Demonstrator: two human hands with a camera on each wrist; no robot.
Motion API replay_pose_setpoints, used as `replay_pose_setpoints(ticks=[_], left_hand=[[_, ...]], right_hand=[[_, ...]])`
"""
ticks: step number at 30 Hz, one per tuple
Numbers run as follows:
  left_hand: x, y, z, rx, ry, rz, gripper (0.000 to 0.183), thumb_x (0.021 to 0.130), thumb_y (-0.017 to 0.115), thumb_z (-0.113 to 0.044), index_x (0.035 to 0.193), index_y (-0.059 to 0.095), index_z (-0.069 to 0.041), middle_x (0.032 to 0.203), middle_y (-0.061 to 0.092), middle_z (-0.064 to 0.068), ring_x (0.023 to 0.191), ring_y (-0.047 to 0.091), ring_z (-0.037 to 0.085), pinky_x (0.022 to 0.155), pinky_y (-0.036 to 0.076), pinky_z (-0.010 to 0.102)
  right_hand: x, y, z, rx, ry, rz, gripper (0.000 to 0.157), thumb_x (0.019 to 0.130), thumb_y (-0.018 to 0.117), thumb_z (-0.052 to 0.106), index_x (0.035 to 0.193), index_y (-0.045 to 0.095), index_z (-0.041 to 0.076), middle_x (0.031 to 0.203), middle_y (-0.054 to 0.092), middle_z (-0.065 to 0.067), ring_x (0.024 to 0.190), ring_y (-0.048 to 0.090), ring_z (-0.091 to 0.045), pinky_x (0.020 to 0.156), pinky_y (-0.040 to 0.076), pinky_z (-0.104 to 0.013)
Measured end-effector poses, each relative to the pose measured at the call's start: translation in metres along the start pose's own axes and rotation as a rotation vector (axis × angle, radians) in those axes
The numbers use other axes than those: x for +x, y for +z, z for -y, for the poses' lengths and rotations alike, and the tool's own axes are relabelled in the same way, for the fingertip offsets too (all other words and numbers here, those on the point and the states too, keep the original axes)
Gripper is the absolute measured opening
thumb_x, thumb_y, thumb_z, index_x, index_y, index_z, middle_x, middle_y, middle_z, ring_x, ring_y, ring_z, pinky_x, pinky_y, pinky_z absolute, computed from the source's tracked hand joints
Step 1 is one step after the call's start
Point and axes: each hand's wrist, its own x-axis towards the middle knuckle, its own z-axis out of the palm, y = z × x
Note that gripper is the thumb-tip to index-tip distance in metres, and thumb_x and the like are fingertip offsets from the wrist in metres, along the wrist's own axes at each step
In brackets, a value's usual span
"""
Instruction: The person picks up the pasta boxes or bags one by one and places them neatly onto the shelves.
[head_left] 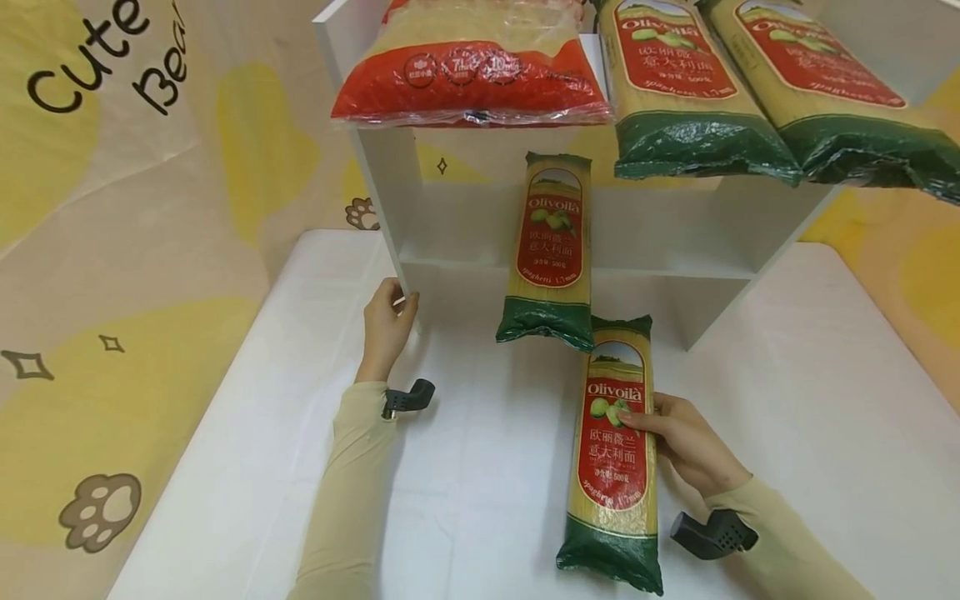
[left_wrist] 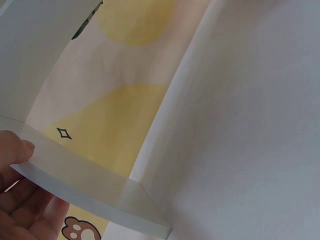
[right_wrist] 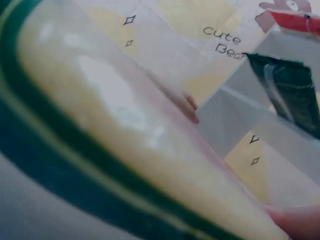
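My left hand (head_left: 387,329) grips the lower front edge of a white shelf unit's left side panel (head_left: 390,187). In the left wrist view the thumb lies on one face of the panel (left_wrist: 92,175), the fingers on the other. A long pack of spaghetti (head_left: 611,454) with a red label and green ends is in my right hand (head_left: 693,446), held by its right side, thumb across the front. This pack (right_wrist: 115,120) fills much of the right wrist view. Behind it, a matching spaghetti pack (head_left: 551,229) lies on the middle shelf, its green end jutting past the front edge.
On the top shelf lie a red and clear bag of pasta (head_left: 472,79) and two more spaghetti packs (head_left: 682,75), overhanging the front. A white-covered table (head_left: 465,500) is under the unit. Patterned cloth (head_left: 172,250) hangs behind and to the left.
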Motion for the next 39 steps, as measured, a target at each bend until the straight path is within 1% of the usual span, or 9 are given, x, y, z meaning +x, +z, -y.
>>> replay_pose_setpoints(ticks=[5, 10, 12, 17, 22, 27, 32, 36, 39], left_hand=[[0.0, 0.0, -0.002, 0.002, -0.011, 0.003, 0.021, 0.091, 0.056, 0.0, 0.109, 0.054, 0.011, 0.109, 0.06, 0.025, 0.106, 0.058, 0.033, 0.093, 0.051, 0.037], [-0.001, -0.001, -0.002, 0.001, -0.017, 0.006, 0.022, 0.092, 0.055, -0.001, 0.11, 0.053, 0.011, 0.11, 0.06, 0.024, 0.107, 0.058, 0.033, 0.093, 0.051, 0.037], [-0.001, -0.001, -0.002, 0.004, -0.015, 0.004, 0.022, 0.092, 0.056, -0.001, 0.11, 0.053, 0.011, 0.109, 0.06, 0.025, 0.106, 0.058, 0.033, 0.093, 0.051, 0.037], [-0.001, 0.0, -0.001, 0.004, -0.009, 0.001, 0.02, 0.091, 0.056, -0.001, 0.108, 0.054, 0.01, 0.108, 0.06, 0.025, 0.105, 0.058, 0.033, 0.092, 0.051, 0.036], [-0.001, 0.0, 0.0, -0.009, -0.012, 0.003, 0.02, 0.092, 0.055, -0.001, 0.108, 0.054, 0.01, 0.108, 0.06, 0.025, 0.105, 0.058, 0.032, 0.092, 0.051, 0.036], [0.0, 0.0, 0.001, -0.008, -0.015, 0.009, 0.02, 0.092, 0.055, -0.001, 0.109, 0.054, 0.01, 0.109, 0.06, 0.024, 0.106, 0.058, 0.032, 0.092, 0.051, 0.035], [0.0, 0.0, 0.0, -0.008, -0.011, 0.009, 0.02, 0.092, 0.055, -0.001, 0.108, 0.053, 0.01, 0.109, 0.06, 0.025, 0.106, 0.058, 0.032, 0.092, 0.051, 0.035], [0.0, 0.0, 0.001, -0.011, 0.0, -0.001, 0.02, 0.091, 0.056, -0.001, 0.108, 0.054, 0.01, 0.108, 0.06, 0.025, 0.105, 0.059, 0.033, 0.092, 0.051, 0.036], [-0.001, 0.0, 0.001, -0.009, 0.008, -0.005, 0.02, 0.091, 0.056, 0.0, 0.107, 0.053, 0.011, 0.107, 0.06, 0.026, 0.105, 0.059, 0.034, 0.091, 0.052, 0.036]], right_hand=[[-0.013, -0.004, 0.007, -0.02, -0.034, -0.01, 0.058, 0.094, 0.058, 0.015, 0.133, 0.029, -0.016, 0.098, 0.064, -0.001, 0.088, 0.064, -0.013, 0.078, 0.055, -0.029], [-0.027, -0.006, 0.013, -0.027, -0.086, -0.008, 0.056, 0.095, 0.056, 0.013, 0.133, 0.028, -0.017, 0.098, 0.066, -0.001, 0.089, 0.064, -0.014, 0.078, 0.055, -0.03], [-0.033, -0.006, 0.016, -0.014, -0.109, 0.004, 0.051, 0.095, 0.055, 0.012, 0.13, 0.03, -0.016, 0.099, 0.066, -0.001, 0.09, 0.064, -0.015, 0.078, 0.055, -0.031], [-0.043, -0.009, 0.02, 0.04, -0.168, 0.055, 0.034, 0.095, 0.052, 0.006, 0.122, 0.038, -0.01, 0.099, 0.067, -0.004, 0.09, 0.065, -0.017, 0.076, 0.056, -0.032], [-0.05, -0.014, 0.024, 0.083, -0.215, 0.116, 0.026, 0.097, 0.047, 0.003, 0.121, 0.041, -0.005, 0.102, 0.067, -0.007, 0.091, 0.065, -0.019, 0.076, 0.057, -0.034], [-0.053, -0.02, 0.031, 0.112, -0.245, 0.138, 0.021, 0.097, 0.044, 0.002, 0.118, 0.044, 0.001, 0.104, 0.067, -0.008, 0.092, 0.065, -0.02, 0.076, 0.058, -0.035], [-0.049, -0.024, 0.042, 0.15, -0.261, 0.146, 0.02, 0.098, 0.043, 0.002, 0.117, 0.048, 0.005, 0.104, 0.067, -0.007, 0.092, 0.066, -0.02, 0.076, 0.058, -0.035], [-0.044, -0.025, 0.054, 0.167, -0.264, 0.146, 0.02, 0.098, 0.044, 0.003, 0.118, 0.048, 0.006, 0.105, 0.066, -0.007, 0.092, 0.066, -0.02, 0.075, 0.058, -0.035], [-0.039, -0.026, 0.065, 0.172, -0.252, 0.137, 0.02, 0.098, 0.046, 0.006, 0.118, 0.046, 0.005, 0.105, 0.066, -0.007, 0.092, 0.066, -0.019, 0.075, 0.058, -0.036]])
